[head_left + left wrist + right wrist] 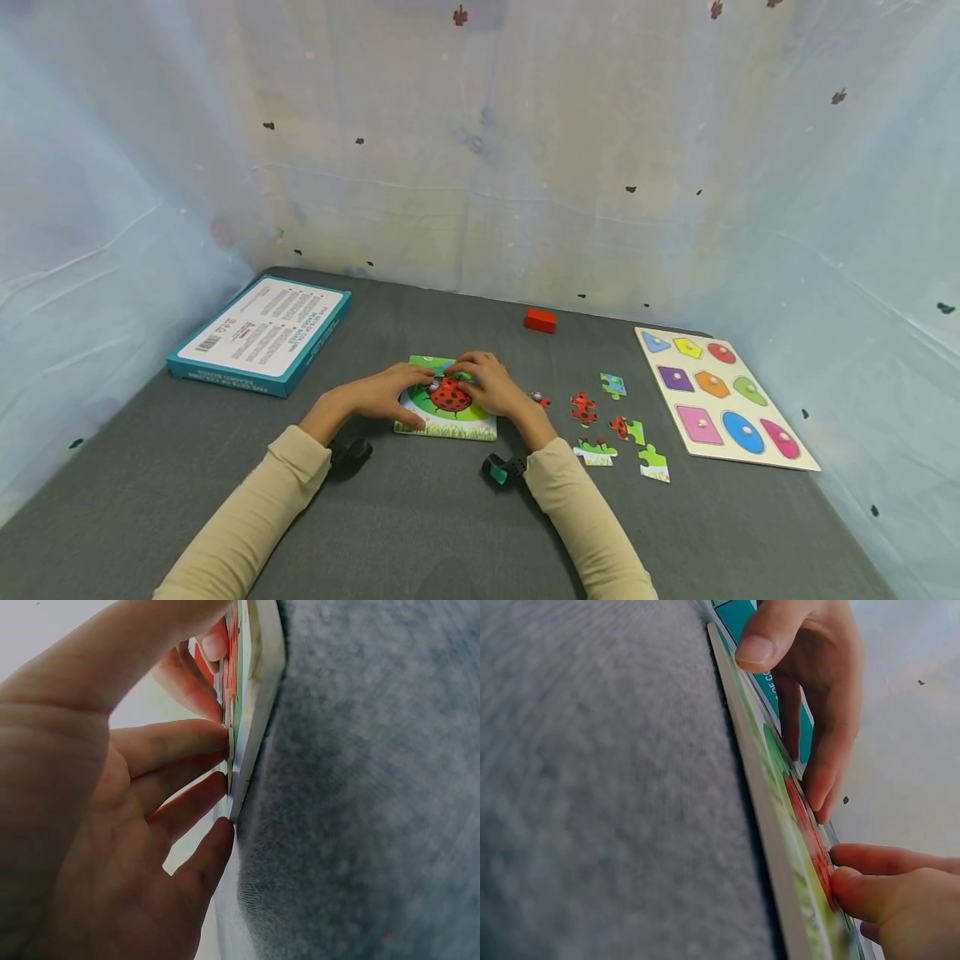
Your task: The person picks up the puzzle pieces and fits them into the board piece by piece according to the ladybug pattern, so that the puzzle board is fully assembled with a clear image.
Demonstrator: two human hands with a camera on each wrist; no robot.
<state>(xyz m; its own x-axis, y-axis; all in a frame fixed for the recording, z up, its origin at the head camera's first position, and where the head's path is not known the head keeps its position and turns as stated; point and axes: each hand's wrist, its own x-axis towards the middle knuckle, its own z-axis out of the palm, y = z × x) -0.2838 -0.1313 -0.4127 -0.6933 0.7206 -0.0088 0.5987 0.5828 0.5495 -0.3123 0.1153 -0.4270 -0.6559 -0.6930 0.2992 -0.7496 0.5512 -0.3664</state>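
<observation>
A ladybug puzzle board with a green, grassy border lies flat on the table between the two hands. My left hand rests over the board's left part, its fingers extended, with the thumb near the front edge. In the left wrist view the fingertips of the left hand touch the board's surface and edge. My right hand reaches over the ladybug picture from the right. In the right wrist view the thumb and forefinger of the right hand touch the picture, with no piece visibly lifted between them.
Several loose puzzle pieces lie right of the board, one partly behind the right wrist. A red block stands farther back. The teal-and-white box is at the left; a knobbed shape board lies at the right, near the curtain.
</observation>
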